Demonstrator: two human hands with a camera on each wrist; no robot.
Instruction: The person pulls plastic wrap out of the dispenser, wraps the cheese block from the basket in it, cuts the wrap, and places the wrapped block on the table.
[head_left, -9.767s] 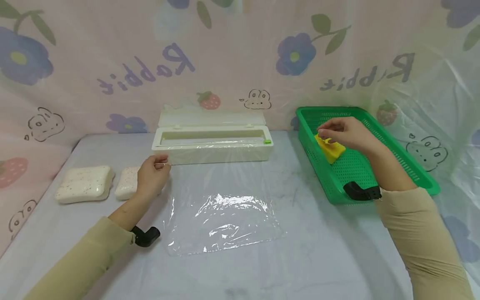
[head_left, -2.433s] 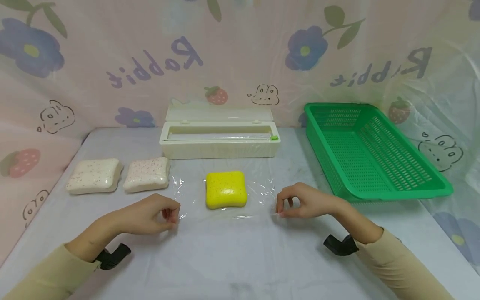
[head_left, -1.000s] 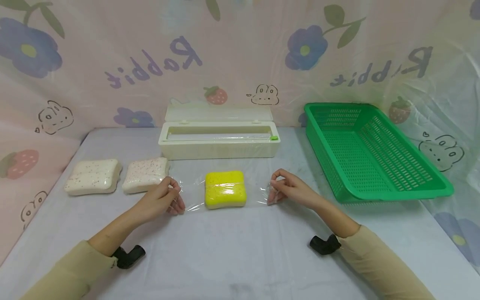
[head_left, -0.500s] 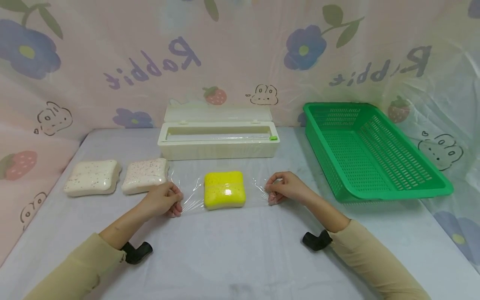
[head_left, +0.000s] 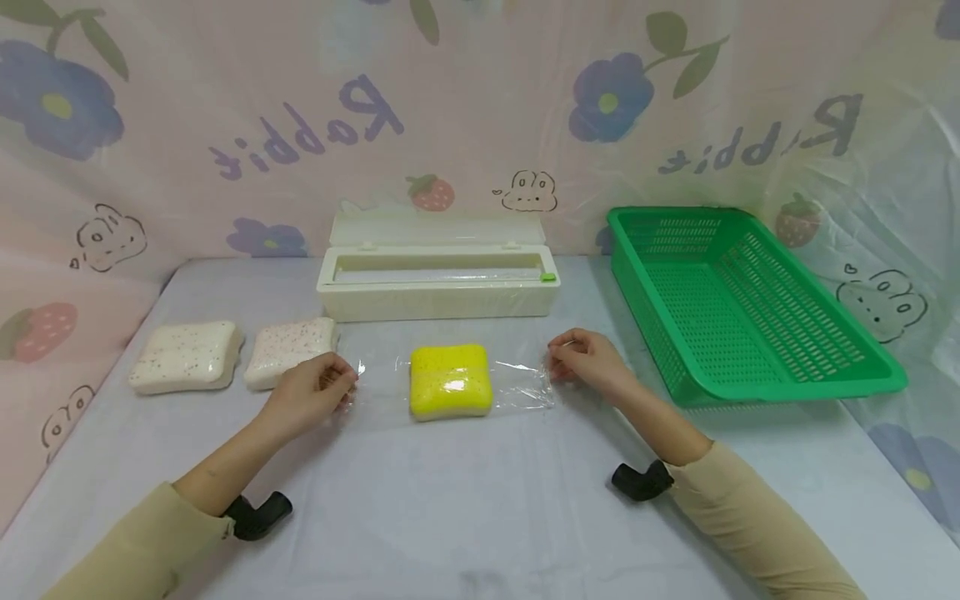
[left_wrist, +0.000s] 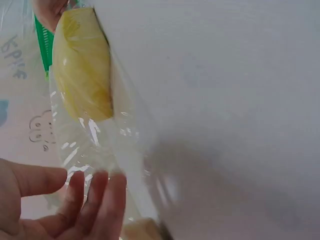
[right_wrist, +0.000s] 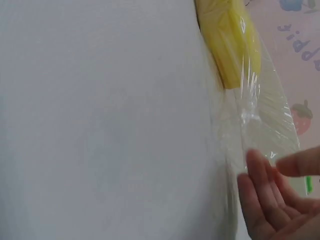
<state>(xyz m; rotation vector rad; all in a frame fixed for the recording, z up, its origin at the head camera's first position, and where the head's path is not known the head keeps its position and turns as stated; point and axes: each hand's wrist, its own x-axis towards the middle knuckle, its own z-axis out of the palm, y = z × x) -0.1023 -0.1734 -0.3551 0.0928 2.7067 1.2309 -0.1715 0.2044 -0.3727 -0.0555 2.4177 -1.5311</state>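
A yellow sponge [head_left: 450, 382] lies mid-table, wrapped in clear cling film that spreads out on both sides. At the film's left end [head_left: 382, 387] is my left hand [head_left: 311, 387]; in the left wrist view its fingertips [left_wrist: 117, 175] lie right against the wrinkled film, thumb extended. My right hand [head_left: 592, 362] is by the film's right end [head_left: 522, 385], its fingers loosely bent and overlapping the edge. In the right wrist view the right thumb [right_wrist: 300, 162] is beside the index fingertip, and creased film runs from the sponge [right_wrist: 230, 45] toward them.
Two shiny pale speckled sponges, one at far left [head_left: 186, 357] and another [head_left: 288, 348] beside my left hand. A white cling film dispenser [head_left: 438, 300] with raised lid and green slider [head_left: 548, 277] stands behind. A green plastic basket [head_left: 641, 321] sits at right.
The yellow sponge came from the basket onto the film, which was then folded over it. Over the last half second both hands moved slightly outward, and the film's tight folds at its ends loosened.
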